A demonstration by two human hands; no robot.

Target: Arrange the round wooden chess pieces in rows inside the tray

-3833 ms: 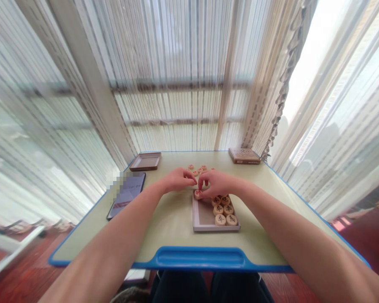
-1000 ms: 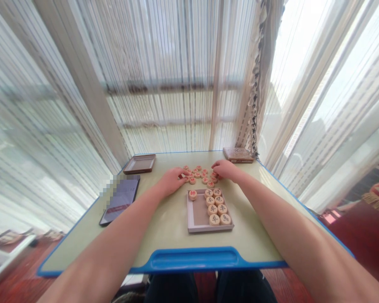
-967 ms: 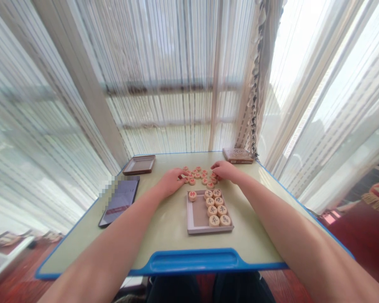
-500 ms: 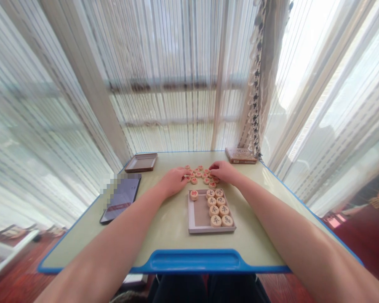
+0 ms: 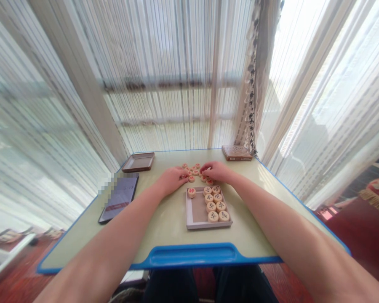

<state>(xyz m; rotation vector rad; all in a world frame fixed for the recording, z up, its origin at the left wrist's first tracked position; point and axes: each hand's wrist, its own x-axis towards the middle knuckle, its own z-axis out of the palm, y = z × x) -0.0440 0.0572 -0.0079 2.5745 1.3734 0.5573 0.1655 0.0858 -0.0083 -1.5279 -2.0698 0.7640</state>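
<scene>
Several round wooden Chinese chess pieces point(image 5: 195, 172) with red characters lie in a loose cluster on the pale table, between my two hands. At the cluster's left edge, my left hand point(image 5: 173, 181) has its fingers curled round a piece that they partly cover. From the right, my right hand point(image 5: 218, 171) reaches in, thumb and fingers pinched on a piece mostly hidden beneath them. Nearer to me is a shallow open box point(image 5: 197, 210). Two columns of black-lettered pieces point(image 5: 211, 206) fill its right side, and one red-lettered piece point(image 5: 191, 192) sits in its upper left corner.
A dark tablet point(image 5: 120, 198) lies left of my left forearm. Behind it is an open brown box lid point(image 5: 139, 162). A closed flat box point(image 5: 236, 152) rests at the back right corner. The table has a blue rim point(image 5: 192, 256), and string curtains point(image 5: 164, 113) hang behind it.
My right hand has moved left and inward over the red-lettered pieces, covering some. My left hand stays at the cluster's left edge. The view has shifted slightly; the box's contents look the same.
</scene>
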